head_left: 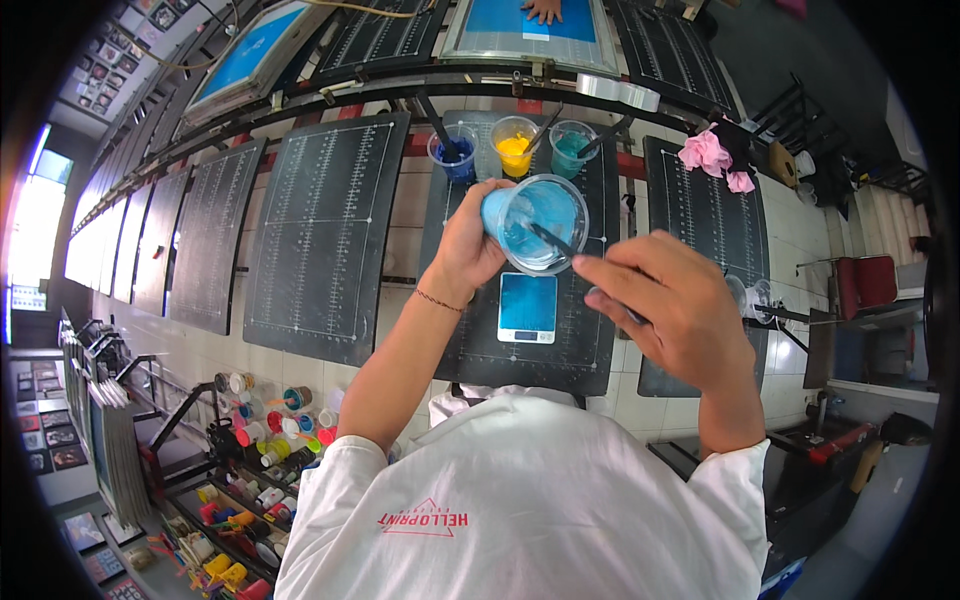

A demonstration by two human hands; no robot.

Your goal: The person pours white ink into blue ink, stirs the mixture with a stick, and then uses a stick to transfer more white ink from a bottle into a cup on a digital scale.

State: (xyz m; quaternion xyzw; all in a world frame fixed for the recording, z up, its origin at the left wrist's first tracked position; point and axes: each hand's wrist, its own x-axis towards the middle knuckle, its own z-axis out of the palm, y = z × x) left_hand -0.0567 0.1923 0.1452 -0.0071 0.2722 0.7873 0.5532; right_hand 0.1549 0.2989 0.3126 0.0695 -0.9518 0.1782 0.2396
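My left hand [472, 243] is wrapped round a clear plastic cup [545, 222] of light blue ink, tilted so that its mouth faces me. My right hand [668, 305] pinches a dark stirring stick [556, 243], whose tip dips into the ink. Below the cup, a small digital scale [527, 308] with a blue top lies on a black board [465, 340]. Along the board's far part stand three more cups: dark blue ink [458, 160], yellow ink [513, 150] and teal ink [571, 150], each with a stick in it.
Crumpled pink paper [705, 153] lies on the board to the right. More black ruled boards [325, 240] stretch out to the left. Across the rail, another person's hand [543, 10] rests on a blue screen frame [490, 25]. Several ink pots [290, 425] crowd the lower left.
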